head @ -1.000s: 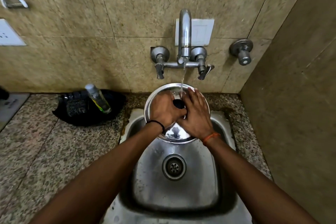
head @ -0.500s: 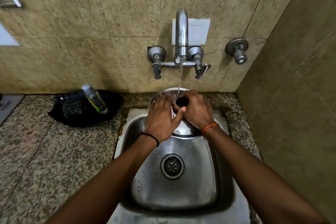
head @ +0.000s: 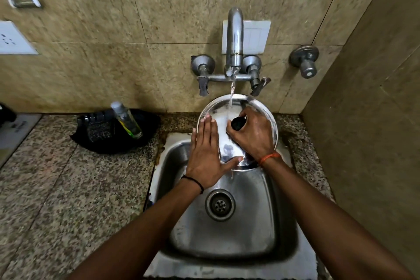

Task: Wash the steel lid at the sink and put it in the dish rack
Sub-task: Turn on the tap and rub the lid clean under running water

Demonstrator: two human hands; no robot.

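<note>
head view: we see one view only, looking down at the sink [head: 227, 241].
steel lid [head: 218, 109]: we hold it tilted over the back of the sink, right under the tap [head: 234, 36], so the running stream lands on its top face and drains into the basin.
right hand [head: 252, 134]: we see fingers curled round the lid's black knob [head: 237, 123]; we judge this grip steadies the lid and sets its tilt.
left hand [head: 205, 154]: flat, fingers straight and together on the lid's left side, thumb spread along the lower rim; we judge it rubs the wet surface while backing the lid against the stream.
water: falls just left of the knob.
counter [head: 56, 188]: a black dish [head: 116, 143] with a scrubber and a small bottle [head: 126, 120] sits left of the sink, near for reach.
dish rack: not in view.
stage: we judge rinsing, racking not yet done.
</note>
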